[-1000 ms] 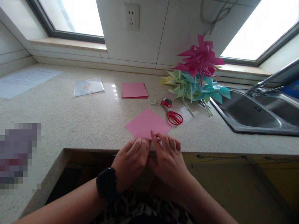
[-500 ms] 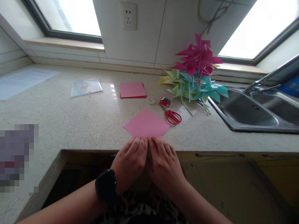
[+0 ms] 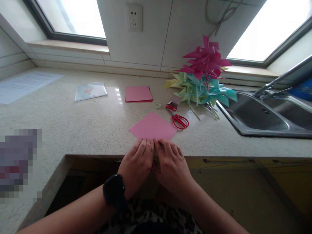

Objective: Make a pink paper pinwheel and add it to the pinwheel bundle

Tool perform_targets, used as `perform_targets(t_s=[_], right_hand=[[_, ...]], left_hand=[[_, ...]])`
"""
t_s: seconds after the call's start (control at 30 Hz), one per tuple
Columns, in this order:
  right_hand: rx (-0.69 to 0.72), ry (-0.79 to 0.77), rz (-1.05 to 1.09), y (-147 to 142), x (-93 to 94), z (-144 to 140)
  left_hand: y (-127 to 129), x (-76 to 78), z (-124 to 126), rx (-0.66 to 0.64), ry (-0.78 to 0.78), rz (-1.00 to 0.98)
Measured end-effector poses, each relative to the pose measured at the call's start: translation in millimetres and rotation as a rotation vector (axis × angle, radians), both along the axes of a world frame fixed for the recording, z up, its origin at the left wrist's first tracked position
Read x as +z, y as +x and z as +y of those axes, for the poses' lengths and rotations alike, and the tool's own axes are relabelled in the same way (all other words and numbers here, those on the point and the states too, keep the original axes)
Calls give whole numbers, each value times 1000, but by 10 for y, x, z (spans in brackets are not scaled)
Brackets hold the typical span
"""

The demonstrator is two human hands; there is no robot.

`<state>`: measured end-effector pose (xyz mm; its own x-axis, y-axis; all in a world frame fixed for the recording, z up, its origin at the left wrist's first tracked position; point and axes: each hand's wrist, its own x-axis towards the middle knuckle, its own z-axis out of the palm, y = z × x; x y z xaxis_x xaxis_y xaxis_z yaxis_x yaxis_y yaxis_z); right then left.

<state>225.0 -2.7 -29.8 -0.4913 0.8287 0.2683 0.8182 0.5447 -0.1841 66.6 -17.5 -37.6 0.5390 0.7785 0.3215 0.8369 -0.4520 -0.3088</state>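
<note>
A pink sheet of paper (image 3: 154, 126) lies turned like a diamond on the counter, its near part hidden under my hands. My left hand (image 3: 140, 156), with a dark watch on the wrist, has its fingers pressed together on the paper's near side. My right hand (image 3: 172, 159) is beside it, fingers bent and closed on the same near side. Both hands' fingertips almost meet at the middle. Whatever the thumbs do is hidden. Red-handled scissors (image 3: 179, 121) lie just by the paper's right corner.
Behind the sheet are a stack of pink and red paper (image 3: 138, 93), a tape roll (image 3: 157, 106) and a small red box (image 3: 172, 105). Paper pinwheels (image 3: 206, 65) lean near the sink (image 3: 258, 113). A clear packet (image 3: 90, 91) and printed sheets (image 3: 26, 83) lie left.
My hands have slid slightly forward over the paper, away from the counter's front edge, covering a little more of its near part. Other things stay in place.
</note>
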Motion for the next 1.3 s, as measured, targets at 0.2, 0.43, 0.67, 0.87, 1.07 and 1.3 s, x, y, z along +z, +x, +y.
perform_targets(t_s=[0.2, 0.43, 0.67, 0.87, 1.07, 1.3], right_hand=[[-5, 18, 12, 5, -60, -7], [17, 41, 19, 36, -91, 0], [9, 116, 21, 40, -99, 3], [14, 157, 45, 42, -104, -12], [0, 148, 14, 25, -132, -23], [6, 87, -7, 9, -99, 7]], left_hand=[[-4, -17, 6, -3, -16, -41], [45, -96, -60, 41, -35, -130], [72, -99, -41, 18, -22, -84], [73, -59, 13, 8, -15, -63], [107, -33, 62, 23, -35, -43], [122, -26, 93, 46, -68, -32]])
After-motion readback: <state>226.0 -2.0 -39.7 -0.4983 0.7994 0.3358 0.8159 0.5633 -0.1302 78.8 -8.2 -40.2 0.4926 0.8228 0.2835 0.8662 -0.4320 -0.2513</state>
